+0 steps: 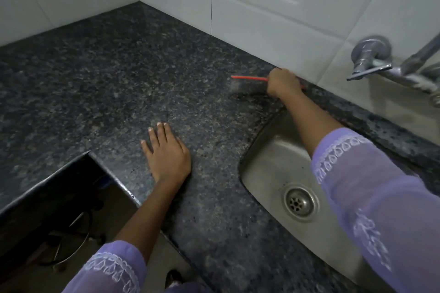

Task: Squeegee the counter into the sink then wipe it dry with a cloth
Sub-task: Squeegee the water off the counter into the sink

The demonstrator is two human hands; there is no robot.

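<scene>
We see our right hand (282, 83) gripping the blurred squeegee (248, 84) at the counter's (107, 74) back edge; our left hand (166, 152) lies flat, open, near its front edge.

Dark speckled granite fills the view, the counter (147, 74) a mottle of black, grey and bluish flecks with brownish patches. Behind it, the wall tiles (273, 7) show plain glossy white with thin pale grout lines. The squeegee (248, 82) flashes a thin red-orange strip along its top edge, its blade a blurred grey below. The sink (273, 169) is dull brushed steel, peppered with small dark specks around the silver drain (300, 201). Both sleeves (362, 185) are soft lilac, banded at the cuff with white embroidered triangles and loops. The tap (371, 54) gleams chrome.
</scene>
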